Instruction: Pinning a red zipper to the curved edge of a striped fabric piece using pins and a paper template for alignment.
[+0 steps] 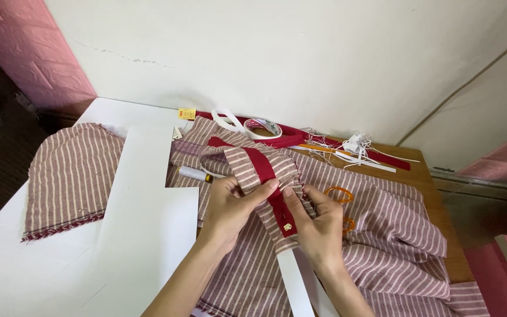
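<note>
Red cloth band, a flat strip sewn along a gathered edge of maroon-and-white striped cotton fabric, is held up between two bare hands above the middle of the wooden tabletop. The band's long axis runs from the far left, near the wall, down toward the person, ending at a small metal clasp just beside the right hand's thumb. The left hand pinches the striped fold on the band's left side, thumb on top. The right hand pinches the band's right edge, fingers curled under the cloth. Both hands touch the band and sit opposite each other across its width, equally near it.

An orange-handled pair of scissors lies partly under the fabric, just beyond the right hand. A white thread spool rests to the left of the band. White paper pattern sheets cover the tabletop's left side, with a separate striped fabric piece on them. A roll of white tape sits near the back edge.
</note>
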